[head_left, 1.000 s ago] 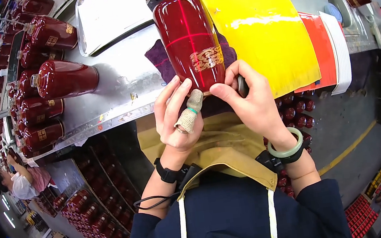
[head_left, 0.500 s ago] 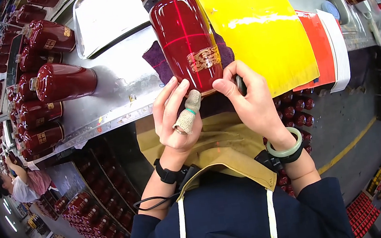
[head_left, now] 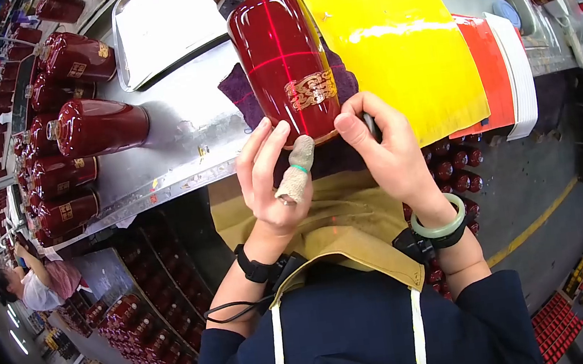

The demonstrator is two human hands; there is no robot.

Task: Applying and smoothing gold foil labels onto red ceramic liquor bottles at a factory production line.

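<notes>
Just beyond the left hand [head_left: 271, 179] and right hand [head_left: 396, 154] lies a red bottle [head_left: 281, 56]; the left, loosely spread, touches its base; the right curls beside it, grip impossible to tell.

Markings: no readable text or numbers.
The central red bottle [head_left: 272, 35] bears a gold ornamental marking [head_left: 311, 90] near its base; no characters can be made out in it. Bottles at left [head_left: 75, 50] carry gold marks [head_left: 77, 69], too small to read.

Bench [head_left: 188, 136] bright; glare on yellow sheet [head_left: 403, 81]; red light lines cross bottle [head_left: 285, 70]; edges fisheye-bent, corners black.
</notes>
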